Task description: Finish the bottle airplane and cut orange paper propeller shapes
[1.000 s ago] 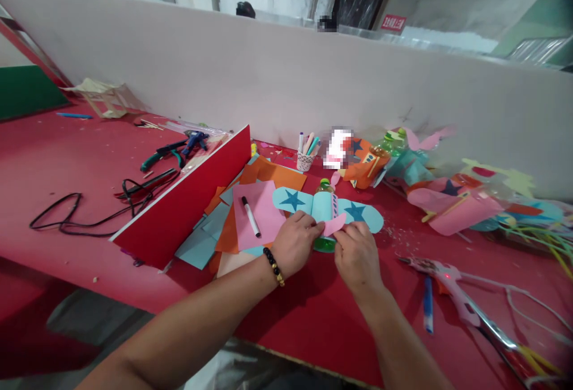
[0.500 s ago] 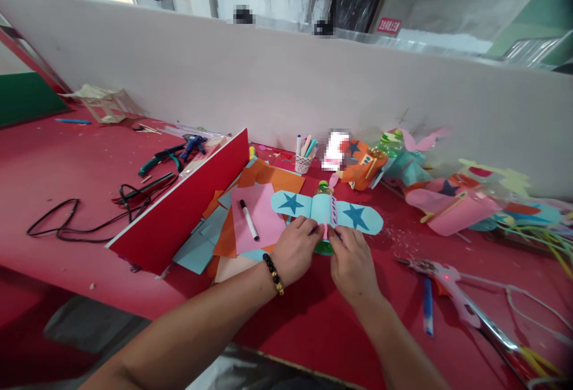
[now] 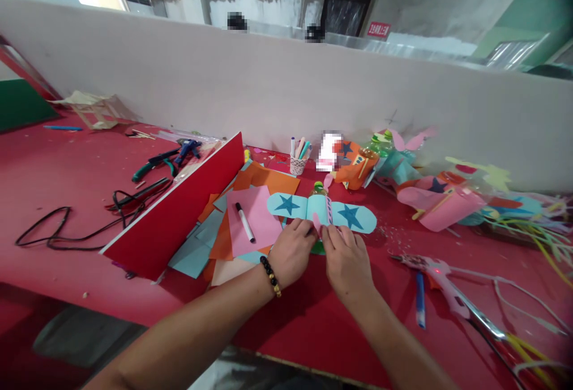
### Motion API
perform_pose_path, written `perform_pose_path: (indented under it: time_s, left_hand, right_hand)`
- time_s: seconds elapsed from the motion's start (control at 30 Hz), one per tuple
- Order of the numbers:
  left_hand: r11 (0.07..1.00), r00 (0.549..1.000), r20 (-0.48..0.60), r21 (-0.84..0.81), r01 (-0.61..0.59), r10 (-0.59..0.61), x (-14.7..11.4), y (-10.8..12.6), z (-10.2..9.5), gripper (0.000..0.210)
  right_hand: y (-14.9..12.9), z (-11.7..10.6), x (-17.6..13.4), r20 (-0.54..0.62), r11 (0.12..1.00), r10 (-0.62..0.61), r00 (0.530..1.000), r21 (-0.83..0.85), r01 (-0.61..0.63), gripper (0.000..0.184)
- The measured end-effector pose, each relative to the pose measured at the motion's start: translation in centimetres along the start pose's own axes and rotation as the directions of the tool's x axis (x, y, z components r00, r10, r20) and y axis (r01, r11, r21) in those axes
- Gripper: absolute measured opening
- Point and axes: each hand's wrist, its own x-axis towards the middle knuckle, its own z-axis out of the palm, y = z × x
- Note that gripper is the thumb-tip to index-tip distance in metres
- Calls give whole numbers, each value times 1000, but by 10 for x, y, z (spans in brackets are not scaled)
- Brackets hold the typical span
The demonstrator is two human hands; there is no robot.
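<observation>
A toy plane made from a bottle lies in front of me, its light-blue paper wings (image 3: 351, 217) bearing dark blue stars. Light-blue paper wraps the bottle, and its green cap (image 3: 318, 186) points away from me. At the near end, my left hand (image 3: 292, 252) and my right hand (image 3: 349, 261) meet with bent fingers pressed together. Between them rises a small pink paper piece (image 3: 316, 221), which both hands pinch at its base. My fingers cover most of the bottle's green bottom (image 3: 318, 248). A beaded bracelet circles my left wrist.
Coloured paper sheets (image 3: 255, 217) with a black-capped marker (image 3: 245, 223) lie left, beside a red board (image 3: 179, 211). A pink glue gun (image 3: 441, 279) and blue pen (image 3: 420, 300) lie right. Behind stand a cup of pens (image 3: 297, 165) and paper-covered bottle crafts (image 3: 452, 206).
The pink paper piece now leans further left between my fingers. My right hand has shifted slightly left over the bottle's near end. The whole view has turned a little.
</observation>
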Motion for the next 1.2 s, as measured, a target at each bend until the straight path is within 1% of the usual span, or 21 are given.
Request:
perform_pose_path:
  time_s: [0.17, 0.33, 0.53, 0.6, 0.67, 0.8, 0.87, 0.97, 1.07, 1.13, 1.2]
  left_hand:
    - [1000, 1000, -3, -3, 15, -15, -2, 1, 2, 18]
    - [998, 999, -4, -45, 38, -38, -5, 1, 6, 22]
    - [996, 997, -62, -72, 44, -48, -6, 4, 12, 27]
    - [997, 996, -79, -75, 36, -41, -7, 4, 12, 27]
    - [996, 995, -91, -87, 32, -40, -9, 4, 13, 30]
    - [988, 992, -86, -135, 79, -91, -13, 3, 13, 38]
    - [985, 991, -94, -155, 79, -94, -15, 3, 13, 42]
    - [985, 990, -119, -164, 54, -74, -15, 4, 15, 46]
    - [990, 989, -133, -132, 41, -59, -15, 5, 19, 43]
    - [993, 988, -144, -113, 37, -54, -15, 5, 21, 42]
    - [992, 987, -152, -119, 38, -56, -15, 5, 22, 42]
  right_hand:
    - [-1, 2, -2, -36, 1000, -17, 999, -15, 16, 41]
    - [-3, 6, -4, -70, 1000, -12, 997, -9, 11, 40]
    - [-4, 7, -4, -103, 1000, -11, 995, -19, 9, 39]
    - [-3, 7, -4, -100, 1000, -9, 995, 2, 10, 38]
    - [-2, 8, -5, -98, 998, -1, 995, 58, 6, 40]
    - [3, 11, -11, -105, 976, 36, 994, 217, -13, 56]
    - [4, 12, -13, -97, 964, 63, 993, 265, -35, 63]
    - [4, 10, -14, -59, 960, 68, 996, 276, -49, 65]
    - [2, 8, -13, -26, 971, 54, 998, 234, -46, 61]
    - [0, 7, -13, -23, 975, 56, 998, 215, -50, 59]
    - [0, 8, -13, -26, 970, 66, 997, 234, -58, 61]
